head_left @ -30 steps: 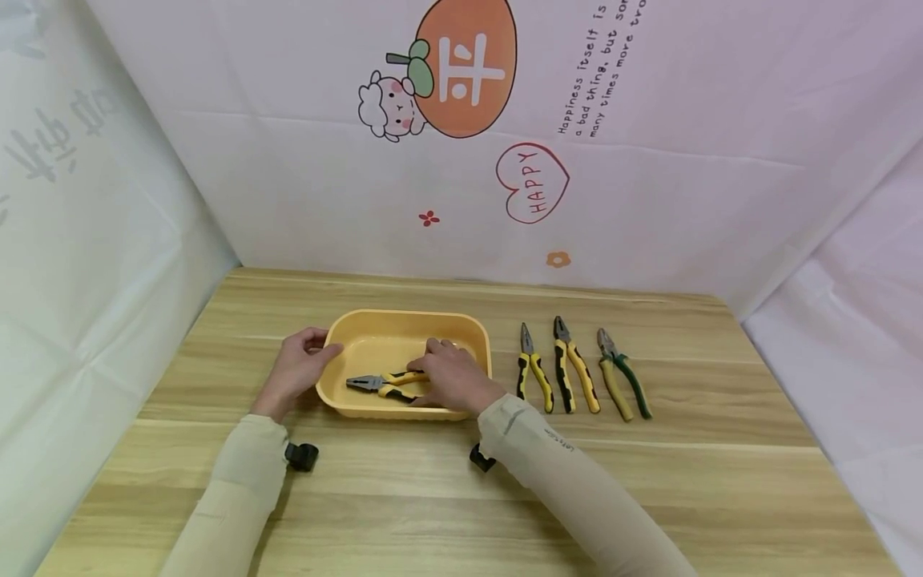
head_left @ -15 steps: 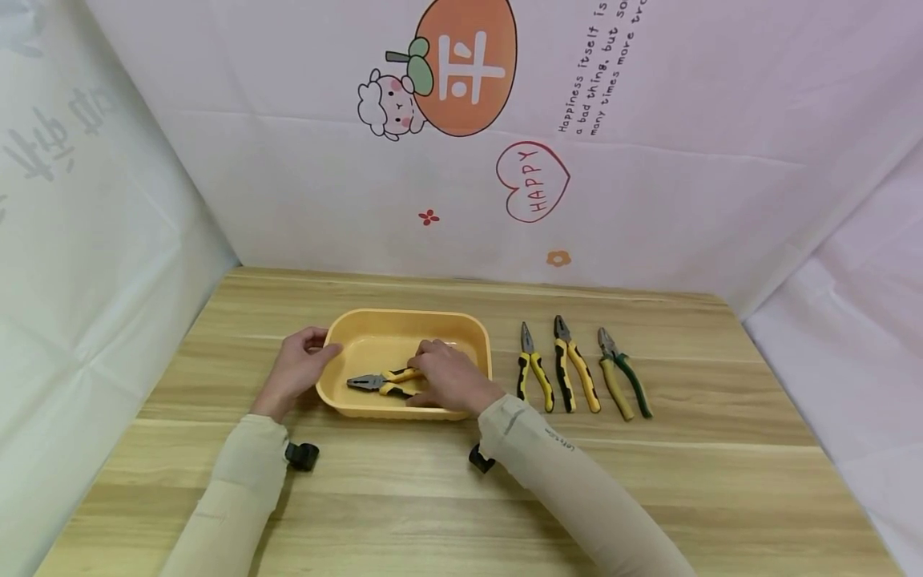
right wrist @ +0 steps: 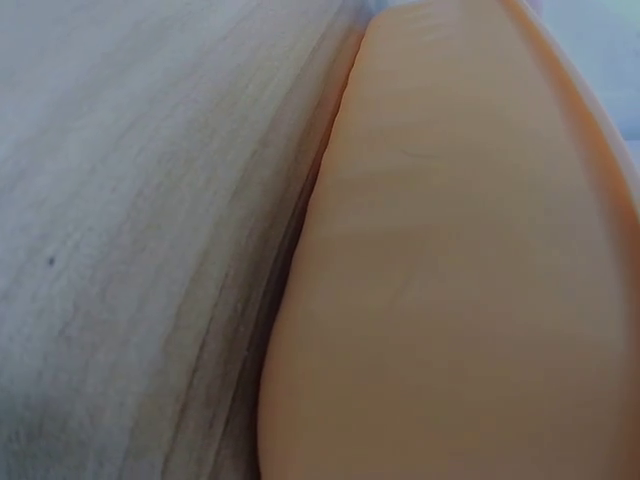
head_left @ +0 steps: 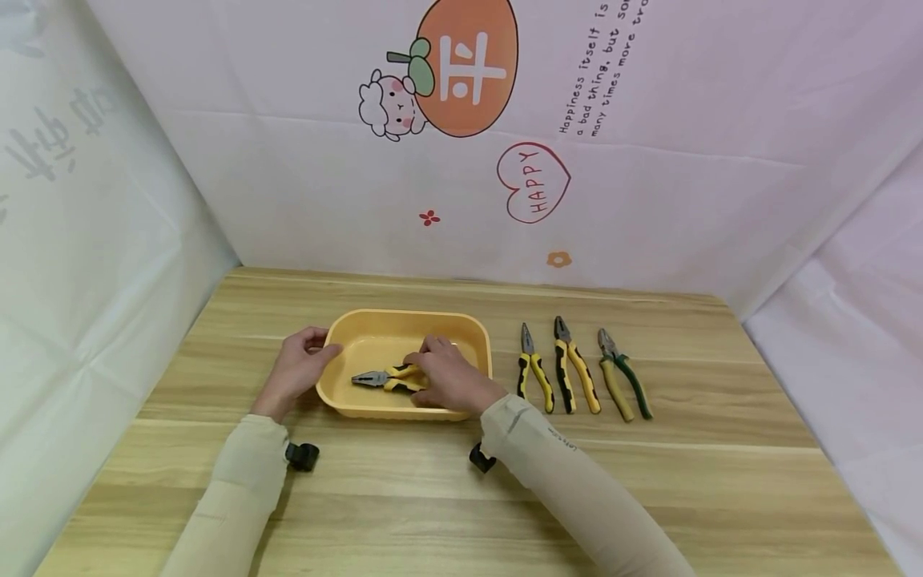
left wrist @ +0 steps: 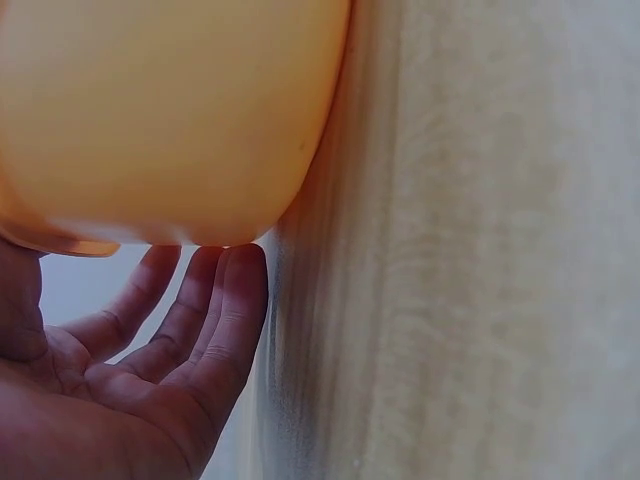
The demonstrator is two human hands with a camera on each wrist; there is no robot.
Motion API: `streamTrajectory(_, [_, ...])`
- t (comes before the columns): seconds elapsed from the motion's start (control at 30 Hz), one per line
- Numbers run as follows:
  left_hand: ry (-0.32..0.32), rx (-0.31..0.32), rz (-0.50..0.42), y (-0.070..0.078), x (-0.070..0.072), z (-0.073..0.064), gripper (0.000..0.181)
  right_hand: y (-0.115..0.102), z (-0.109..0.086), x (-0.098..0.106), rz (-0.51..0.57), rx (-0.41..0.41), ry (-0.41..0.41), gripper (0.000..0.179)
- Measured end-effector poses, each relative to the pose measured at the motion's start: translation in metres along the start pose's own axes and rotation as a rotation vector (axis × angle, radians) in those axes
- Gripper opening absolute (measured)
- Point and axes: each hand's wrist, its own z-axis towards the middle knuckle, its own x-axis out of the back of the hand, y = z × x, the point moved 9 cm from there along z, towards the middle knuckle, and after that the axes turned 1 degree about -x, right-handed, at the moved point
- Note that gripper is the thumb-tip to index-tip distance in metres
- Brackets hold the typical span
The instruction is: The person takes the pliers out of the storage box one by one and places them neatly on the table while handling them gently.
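Observation:
A yellow plastic tray [head_left: 389, 318] stands on the table. My left hand [head_left: 294, 367] holds its left end, with the thumb over the rim. In the left wrist view, the fingertips of the left hand [left wrist: 170, 370] touch the outside of the tray wall [left wrist: 170, 120]. Inside the tray lies a pair of combination pliers [head_left: 371, 378] with yellow and black handles, its grey nose pointing left. My right hand [head_left: 453, 375] grips those handles, whose ends it hides. Only the tray's outer side [right wrist: 450, 250] and the tabletop show in the right wrist view.
Right of the tray, three more pliers lie side by side: slim yellow-black pliers [head_left: 535, 377], larger yellow-black pliers [head_left: 573, 373] and green-handled pliers [head_left: 623, 377]. A white printed cloth [head_left: 324, 184] hangs behind the wooden table [head_left: 404, 497].
The pliers in the tray have shifted slightly right and away from me, and their handles are closer together. My right hand has curled further around them. The left hand stays put.

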Motion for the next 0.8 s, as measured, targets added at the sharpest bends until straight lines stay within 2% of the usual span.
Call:
streamTrajectory(0.2, [0.002, 0.002, 0.007, 0.0, 0.0, 0.0, 0.044, 0.002, 0.0, 0.002, 0.005, -0.004, 0.006, 0.057])
streamTrajectory(0.4, [0.006, 0.009, 0.019, 0.0, 0.0, 0.0, 0.045, 0.003, -0.003, 0.007, 0.063, -0.01, 0.024, 0.058])
streamTrajectory(0.8, [0.014, 0.009, 0.021, 0.001, -0.001, 0.0, 0.045, -0.002, -0.012, 0.027, 0.118, -0.033, 0.043, 0.061])
